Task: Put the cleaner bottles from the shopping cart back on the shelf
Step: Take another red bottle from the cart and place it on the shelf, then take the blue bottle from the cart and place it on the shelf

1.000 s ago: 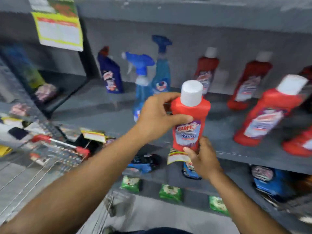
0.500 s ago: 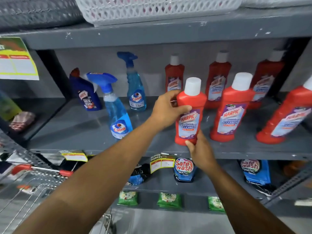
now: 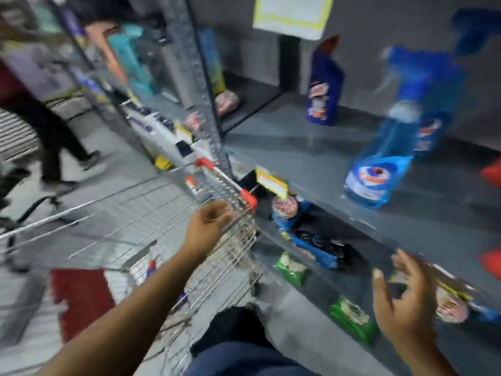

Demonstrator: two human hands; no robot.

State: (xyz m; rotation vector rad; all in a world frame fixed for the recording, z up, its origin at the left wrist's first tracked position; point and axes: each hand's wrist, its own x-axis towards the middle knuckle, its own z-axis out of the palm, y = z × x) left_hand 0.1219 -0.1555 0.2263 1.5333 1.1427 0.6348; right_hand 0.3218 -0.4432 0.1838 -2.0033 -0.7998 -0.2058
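Both hands empty now; left hand [image 3: 207,226] over cart [image 3: 162,213].

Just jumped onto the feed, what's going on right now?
A person is restocking cleaner bottles from a shopping cart onto a grey shelf. At this moment both hands are empty. The left hand reaches toward the cart's wire basket near its red-capped handle, fingers loosely curled. The right hand hangs open in front of the lower shelves. A blue spray bottle and a dark blue bottle stand on the shelf. The picture is motion-blurred.
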